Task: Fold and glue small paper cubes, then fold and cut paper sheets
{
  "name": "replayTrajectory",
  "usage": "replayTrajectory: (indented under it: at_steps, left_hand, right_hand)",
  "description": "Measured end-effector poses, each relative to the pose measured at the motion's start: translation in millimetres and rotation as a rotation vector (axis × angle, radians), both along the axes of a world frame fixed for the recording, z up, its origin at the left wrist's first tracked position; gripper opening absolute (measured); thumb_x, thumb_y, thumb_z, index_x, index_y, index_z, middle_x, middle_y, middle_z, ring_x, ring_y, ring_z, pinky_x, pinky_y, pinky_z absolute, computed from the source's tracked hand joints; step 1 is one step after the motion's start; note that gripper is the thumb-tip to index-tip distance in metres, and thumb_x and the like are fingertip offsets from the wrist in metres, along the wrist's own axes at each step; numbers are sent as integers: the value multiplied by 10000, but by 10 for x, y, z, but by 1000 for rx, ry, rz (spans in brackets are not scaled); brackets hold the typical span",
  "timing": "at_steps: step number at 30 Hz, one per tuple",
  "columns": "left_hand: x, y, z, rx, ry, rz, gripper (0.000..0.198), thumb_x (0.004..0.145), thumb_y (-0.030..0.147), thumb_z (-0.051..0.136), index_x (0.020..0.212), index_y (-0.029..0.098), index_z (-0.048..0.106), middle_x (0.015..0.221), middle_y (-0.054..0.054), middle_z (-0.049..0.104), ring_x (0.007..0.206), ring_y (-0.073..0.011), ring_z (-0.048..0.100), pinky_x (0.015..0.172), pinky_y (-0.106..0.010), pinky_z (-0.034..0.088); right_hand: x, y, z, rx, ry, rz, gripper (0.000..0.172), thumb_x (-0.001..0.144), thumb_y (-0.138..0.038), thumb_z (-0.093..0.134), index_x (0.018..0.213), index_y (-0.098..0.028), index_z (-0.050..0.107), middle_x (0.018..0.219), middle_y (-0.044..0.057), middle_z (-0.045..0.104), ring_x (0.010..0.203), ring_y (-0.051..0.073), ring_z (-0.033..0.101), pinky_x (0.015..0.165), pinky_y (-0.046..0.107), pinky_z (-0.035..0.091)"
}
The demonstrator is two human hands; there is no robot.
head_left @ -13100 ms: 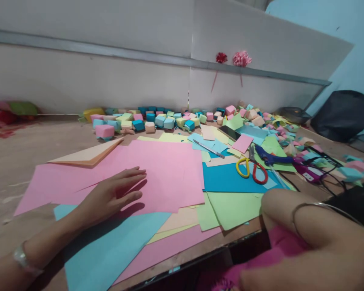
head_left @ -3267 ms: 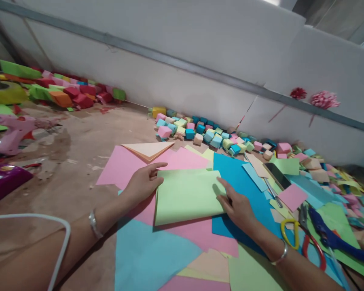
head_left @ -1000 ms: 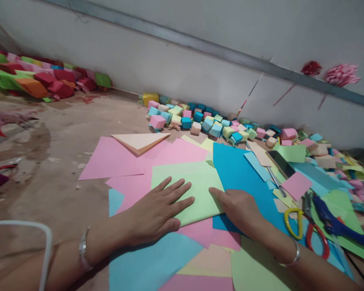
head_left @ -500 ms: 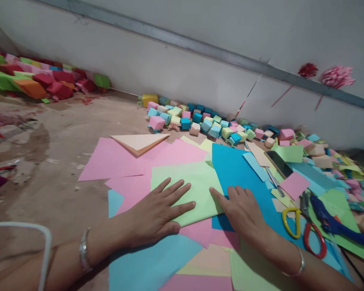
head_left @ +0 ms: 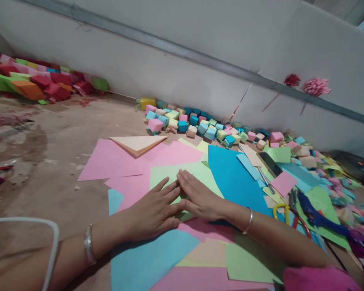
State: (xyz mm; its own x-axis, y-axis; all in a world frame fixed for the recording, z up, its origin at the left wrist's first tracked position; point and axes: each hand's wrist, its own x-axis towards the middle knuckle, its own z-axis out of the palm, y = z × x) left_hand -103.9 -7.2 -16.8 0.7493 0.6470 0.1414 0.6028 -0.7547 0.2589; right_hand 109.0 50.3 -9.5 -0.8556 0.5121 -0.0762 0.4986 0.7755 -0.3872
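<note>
My left hand (head_left: 156, 208) lies flat with its fingers apart, over the lower left part of a light green paper sheet (head_left: 162, 173). My right hand (head_left: 202, 198) rests on the same sheet from the right, fingers stretched out, its fingertips meeting those of my left hand. Between them they cover much of the sheet's middle and lower edge. Pink paper (head_left: 112, 161) and dark blue paper (head_left: 229, 171) spread out beneath and around it. Light blue paper (head_left: 145, 262) lies in front of my left hand. Neither hand grips anything.
A folded peach paper (head_left: 138, 144) lies behind the sheet. Small paper cubes (head_left: 182, 126) line the wall. At right are scissors (head_left: 281, 210), a blue glue gun (head_left: 315, 214), a phone (head_left: 269, 163) and a pink paper square (head_left: 283, 184). A white cable (head_left: 53, 230) curves at left.
My right hand has moved left across the green sheet, from its right edge to my left hand's fingertips, and its fingers have straightened. My left hand stays nearly in place.
</note>
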Motion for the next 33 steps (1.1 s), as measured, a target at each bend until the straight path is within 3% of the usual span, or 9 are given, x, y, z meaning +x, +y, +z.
replayTrajectory:
  at_steps: [3,6,11,16,20,23,28,33]
  left_hand:
    - [-19,1,-33,-20,50,-1,510,988,497,437,1473,341,408,1622,-70,244,1506,-307,170,1209,-558,81]
    - [-36,0,-54,-29,51,10,534,992,524,409,1503,385,344,1628,-60,211,1503,-317,180,1200,-559,84]
    - [-27,-2,-48,-48,56,22,524,998,540,374,1501,397,341,1636,-58,167,1506,-314,166,1199,-542,78]
    - [-8,12,-64,-52,73,11,533,1002,541,351,1513,393,316,1645,-55,124,1517,-302,112,1201,-528,39]
    - [-4,26,-69,-41,58,6,533,998,539,372,1508,391,328,1643,-64,134,1517,-302,113,1197,-534,30]
    - [-5,20,-55,-51,69,14,529,998,543,366,1503,389,340,1644,-63,135,1515,-302,128,1196,-532,42]
    - [-1,6,-38,-73,77,18,525,1004,537,352,1502,374,351,1641,-71,151,1514,-314,123,1193,-534,52]
    - [-5,5,-39,-55,96,24,535,1001,557,338,1507,384,335,1642,-73,143,1514,-315,126,1191,-539,45]
  right_hand:
    - [80,210,-108,124,-69,-55,703,1021,-524,278,1563,-87,180,1628,165,124,1518,243,69,1231,462,159]
    - [228,385,-204,271,-134,-203,682,1022,-511,282,1563,-104,198,1622,167,141,1515,262,106,1215,512,172]
    - [300,526,-158,376,-216,-371,684,1011,-502,327,1536,-66,280,1610,185,177,1512,295,109,1210,527,155]
    - [45,335,-68,504,-116,-378,607,1000,-330,406,1511,-16,309,1603,214,193,1509,318,112,1213,511,151]
    - [-58,97,-175,512,-66,-284,527,992,-161,316,1499,-19,329,1593,205,242,1503,292,157,1205,483,215]
    - [137,47,-272,509,-82,-349,515,982,-113,287,1483,-22,365,1581,203,275,1496,298,184,1201,504,229]
    - [707,109,-358,552,-163,-497,495,973,-81,286,1439,-47,449,1556,204,328,1493,302,196,1189,537,251]
    - [1004,84,-254,699,-164,-498,479,969,-50,280,1390,-41,508,1543,218,345,1492,311,190,1174,545,289]
